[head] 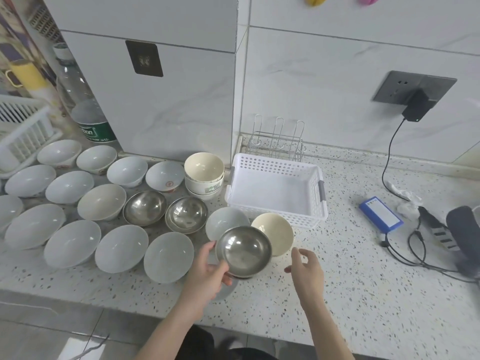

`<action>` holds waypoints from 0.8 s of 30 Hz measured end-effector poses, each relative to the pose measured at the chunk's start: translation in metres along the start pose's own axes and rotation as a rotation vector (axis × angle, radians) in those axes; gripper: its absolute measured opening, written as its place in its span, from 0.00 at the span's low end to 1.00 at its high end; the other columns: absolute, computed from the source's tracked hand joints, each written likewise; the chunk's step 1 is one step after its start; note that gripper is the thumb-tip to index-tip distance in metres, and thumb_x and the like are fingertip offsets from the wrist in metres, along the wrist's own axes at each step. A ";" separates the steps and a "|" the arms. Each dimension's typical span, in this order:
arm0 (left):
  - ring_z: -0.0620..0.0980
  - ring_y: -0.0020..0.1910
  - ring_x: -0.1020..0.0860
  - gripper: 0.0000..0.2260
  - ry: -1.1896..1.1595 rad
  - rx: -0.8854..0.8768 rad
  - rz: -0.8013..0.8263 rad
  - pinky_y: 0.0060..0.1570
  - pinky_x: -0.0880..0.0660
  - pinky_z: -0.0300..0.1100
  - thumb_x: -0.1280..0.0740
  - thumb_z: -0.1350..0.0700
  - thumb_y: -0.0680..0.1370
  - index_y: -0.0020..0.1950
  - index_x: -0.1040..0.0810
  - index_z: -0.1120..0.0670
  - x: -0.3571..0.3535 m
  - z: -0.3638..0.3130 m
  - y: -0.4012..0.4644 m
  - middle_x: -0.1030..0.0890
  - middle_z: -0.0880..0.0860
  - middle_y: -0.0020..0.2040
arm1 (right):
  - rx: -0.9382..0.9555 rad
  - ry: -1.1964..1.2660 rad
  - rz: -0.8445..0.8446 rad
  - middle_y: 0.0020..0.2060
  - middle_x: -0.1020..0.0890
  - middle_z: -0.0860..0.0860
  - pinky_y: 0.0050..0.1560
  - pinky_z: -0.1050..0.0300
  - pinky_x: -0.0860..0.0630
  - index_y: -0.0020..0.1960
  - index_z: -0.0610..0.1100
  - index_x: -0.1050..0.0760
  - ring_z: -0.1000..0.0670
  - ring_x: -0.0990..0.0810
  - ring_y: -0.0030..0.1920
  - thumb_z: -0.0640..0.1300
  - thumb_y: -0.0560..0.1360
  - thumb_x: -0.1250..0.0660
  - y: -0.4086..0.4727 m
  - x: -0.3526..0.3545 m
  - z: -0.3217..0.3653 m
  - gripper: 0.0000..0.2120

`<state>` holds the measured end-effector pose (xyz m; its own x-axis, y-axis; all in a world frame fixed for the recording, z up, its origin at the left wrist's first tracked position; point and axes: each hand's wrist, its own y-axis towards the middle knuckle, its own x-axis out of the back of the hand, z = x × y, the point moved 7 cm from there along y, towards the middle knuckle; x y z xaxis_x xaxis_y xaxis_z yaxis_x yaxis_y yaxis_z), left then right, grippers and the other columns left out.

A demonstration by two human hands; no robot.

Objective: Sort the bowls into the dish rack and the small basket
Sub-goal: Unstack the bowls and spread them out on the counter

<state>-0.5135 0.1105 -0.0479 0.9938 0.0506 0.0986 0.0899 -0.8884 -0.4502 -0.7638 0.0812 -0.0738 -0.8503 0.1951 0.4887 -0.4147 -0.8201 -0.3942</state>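
Left hand (207, 271) grip is clamped on the near-left rim of a steel bowl (244, 252): thumb over the rim, fingers curled underneath. The bowl looks lifted a bit off the table (350, 294), mouth up and tilted slightly toward the camera. A rim pinch gives one-handed control and leaves the far side free for a handoff or a drop-in. There is a reddish edge under the bowl; can't tell whether it's a second bowl nested below.

Right hand (306, 268) is just right of the bowl, fingers relaxed and apart, holding nothing, not touching. My guess is it's ready to take or steady the bowl.

Directly behind the steel bowl are a pale ceramic bowl (226, 220) and a cream bowl (275, 231), both on the table and close to the white perforated basket (275, 165). The basket holds no bowls. The wire dish rack (278, 141) stands behind the basket against the wall, also bare.

So sorting has barely begun. The basket is the shortest path from the held bowl, forward and slightly right.

Left of the hands, two more steel bowls (145, 207) sit side by side, with a cream stack (205, 175) behind them. Rows of white ceramic bowls (119, 248) are spread mouth-up to the table's left edge, so each can be picked by the rim.

Far right are a blue battery pack (380, 214) and cables, well apart from the work zone.
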 end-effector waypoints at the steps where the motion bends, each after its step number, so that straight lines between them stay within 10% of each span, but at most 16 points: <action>1: 0.43 0.30 0.20 0.19 0.038 -0.007 0.041 0.27 0.28 0.37 0.33 0.56 0.78 0.66 0.31 0.40 -0.007 0.002 -0.002 0.16 0.53 0.35 | 0.022 0.035 0.007 0.32 0.16 0.50 0.33 0.59 0.32 0.60 0.48 0.25 0.56 0.22 0.36 0.57 0.80 0.41 -0.005 0.005 -0.002 0.16; 6: 0.39 0.34 0.18 0.23 0.258 -0.045 0.188 0.29 0.29 0.29 0.36 0.53 0.78 0.69 0.38 0.34 -0.037 0.013 -0.009 0.15 0.47 0.35 | 0.099 0.135 0.300 0.25 0.25 0.51 0.28 0.61 0.35 0.34 0.47 0.26 0.54 0.35 0.24 0.54 0.79 0.39 -0.032 0.005 -0.009 0.18; 14: 0.51 0.40 0.17 0.34 0.659 -0.085 0.259 0.40 0.21 0.46 0.37 0.47 0.80 0.78 0.56 0.37 -0.054 0.034 -0.010 0.16 0.57 0.41 | 0.197 -0.143 0.269 0.21 0.33 0.54 0.25 0.60 0.42 0.44 0.49 0.22 0.54 0.40 0.23 0.49 0.80 0.38 -0.038 0.003 -0.034 0.09; 24: 0.49 0.38 0.18 0.33 0.821 -0.084 0.238 0.42 0.20 0.47 0.40 0.46 0.81 0.80 0.55 0.44 -0.055 0.027 -0.004 0.22 0.50 0.34 | 0.182 -0.213 0.268 0.23 0.32 0.53 0.28 0.57 0.41 0.48 0.48 0.23 0.54 0.39 0.23 0.48 0.80 0.40 -0.030 -0.004 -0.038 0.08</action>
<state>-0.5669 0.1235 -0.0752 0.6209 -0.4588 0.6356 -0.1522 -0.8660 -0.4764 -0.7607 0.1254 -0.0937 -0.8265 -0.1400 0.5453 -0.1058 -0.9127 -0.3947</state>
